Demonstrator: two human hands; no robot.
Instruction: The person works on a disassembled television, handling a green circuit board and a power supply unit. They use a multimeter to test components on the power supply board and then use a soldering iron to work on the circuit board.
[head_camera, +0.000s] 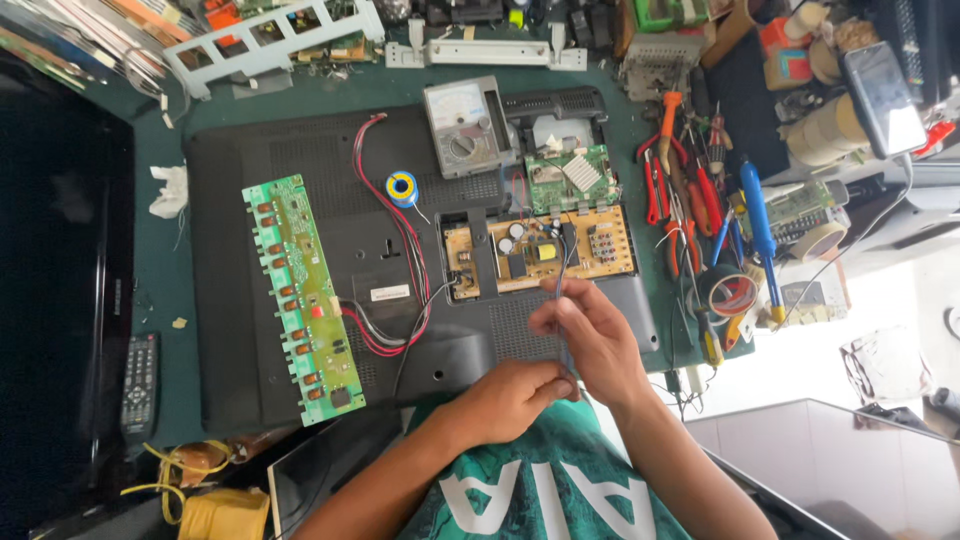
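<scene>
- thin grey tool shaft (561, 330): held upright between both hands at the 6 o'clock edge of the black tv back panel (250, 300); what kind of tool it is cannot be told.
- right hand (592, 340): fingers pinched together on the shaft's upper part, just below the tan power board (560, 250).
- left hand (510, 395): fingers curled shut around the shaft's lower end, touching the right hand.
- at 12 o'clock from the hands: the power board, then a green board with a silver heat sink (570, 177) and a grey analogue multimeter (460, 125).
- at 10 o'clock: red and black wires (400, 240) run across the panel past a blue solder spool (402, 187) to a long green inverter board (300, 300).
- at 2 o'clock: a crowded row of pliers and screwdrivers (690, 200), a blue-handled screwdriver (760, 230) and tape rolls (735, 295), near the right wrist.
- at 9 o'clock, well apart: a remote control (140, 385) at the table's edge.
- open room: bare panel surface lies between the hands and the wires; the tool row closes off the 3 o'clock side.
</scene>
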